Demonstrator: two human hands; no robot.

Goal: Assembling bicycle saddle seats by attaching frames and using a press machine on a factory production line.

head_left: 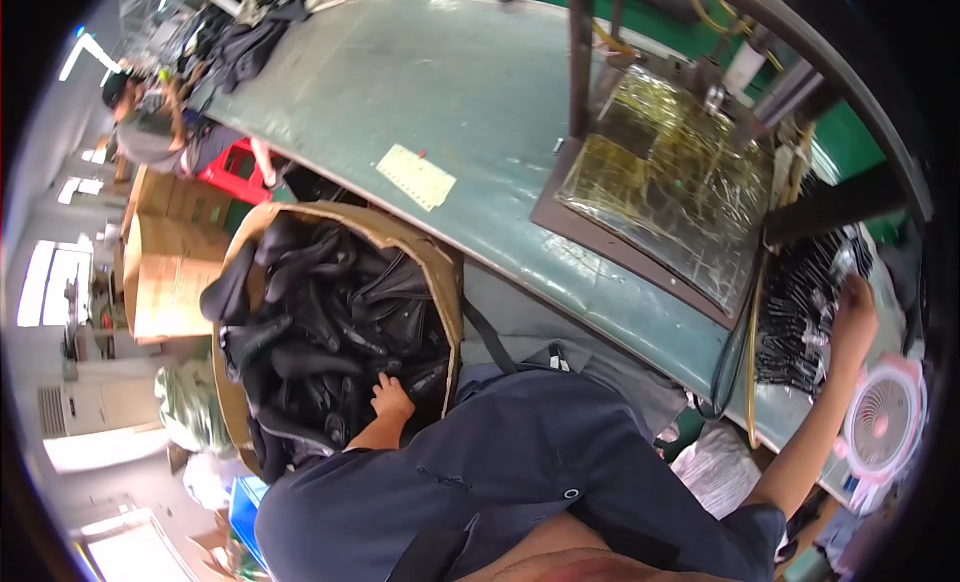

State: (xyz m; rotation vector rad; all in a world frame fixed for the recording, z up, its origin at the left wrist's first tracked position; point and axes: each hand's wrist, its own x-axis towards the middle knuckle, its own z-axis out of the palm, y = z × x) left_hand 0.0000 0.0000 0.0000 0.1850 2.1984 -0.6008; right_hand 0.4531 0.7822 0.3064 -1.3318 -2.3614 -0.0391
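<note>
My left hand (pixel 391 398) reaches down into a brown cardboard box (pixel 440 272) at my left and touches the black parts (pixel 320 332) heaped inside; whether it grips one cannot be told. My right hand (pixel 856 322) stretches far right over a pile of small black pieces (pixel 795 312) on the green table (pixel 420 92), resting on them with its fingers hidden.
A press plate covered with crinkled gold foil (pixel 665 177) stands on the table under a dark post (pixel 579 62). A yellow paper slip (pixel 416 177) lies mid-table. A pink fan (pixel 885 422) sits at the right edge. Another person (pixel 150 132) works far left by more cardboard boxes (pixel 165 272).
</note>
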